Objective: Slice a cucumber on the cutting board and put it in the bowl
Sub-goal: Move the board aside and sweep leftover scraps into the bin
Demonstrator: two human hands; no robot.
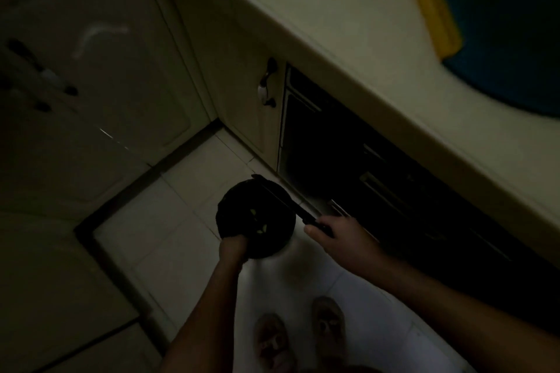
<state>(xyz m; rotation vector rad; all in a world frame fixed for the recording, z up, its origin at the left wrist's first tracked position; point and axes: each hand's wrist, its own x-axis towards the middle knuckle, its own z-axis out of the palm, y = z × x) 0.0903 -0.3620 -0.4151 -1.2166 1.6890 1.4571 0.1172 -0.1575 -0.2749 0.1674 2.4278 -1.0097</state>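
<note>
The view is dark. My left hand point(233, 248) grips the near edge of a dark round board point(257, 221) held in the air over the floor. A few pale green cucumber bits point(260, 231) lie on it. My right hand point(336, 239) holds the handle of a dark knife point(278, 197), whose blade lies across the board's far right edge. On the counter at the upper right sits a blue bowl point(509, 39) with a yellow patch point(436, 15) at its left side.
A pale counter point(348, 24) runs diagonally from top centre to the right edge. Below it are a cabinet door handle point(266, 85) and a dark open compartment point(333, 160). White floor tiles and my two feet point(300, 339) lie below.
</note>
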